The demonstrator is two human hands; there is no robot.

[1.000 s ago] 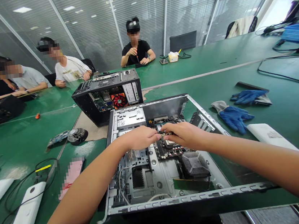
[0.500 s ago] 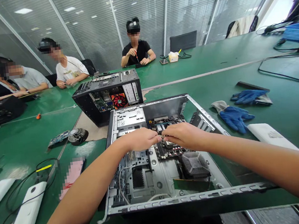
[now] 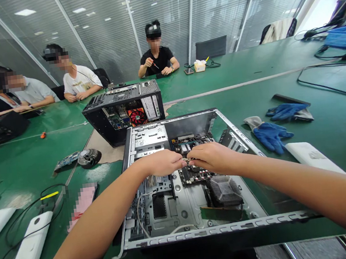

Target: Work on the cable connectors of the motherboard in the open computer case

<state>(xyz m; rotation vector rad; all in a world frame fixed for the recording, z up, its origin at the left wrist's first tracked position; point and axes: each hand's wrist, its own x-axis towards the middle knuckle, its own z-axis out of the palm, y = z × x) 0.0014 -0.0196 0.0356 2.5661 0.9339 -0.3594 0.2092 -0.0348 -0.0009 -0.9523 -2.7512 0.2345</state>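
The left hand (image 3: 163,162) and right hand (image 3: 210,156) nearly meet, each closed to a pinch on a small pale piece (image 3: 186,160), perhaps wire, between their fingertips; its details are too small to tell. A light, steady grip seems best, keeping pressure off the circuit board (image 3: 194,177) just below. Around and under the hands lies the open computer case (image 3: 216,227), a finned cooler (image 3: 225,189) on their near side. Beyond them, a second computer (image 3: 100,128) stands on the green table (image 3: 216,99); blue gloves (image 3: 271,137) lie rightward; a person (image 3: 157,58) sits opposite, before blinds (image 3: 165,17).
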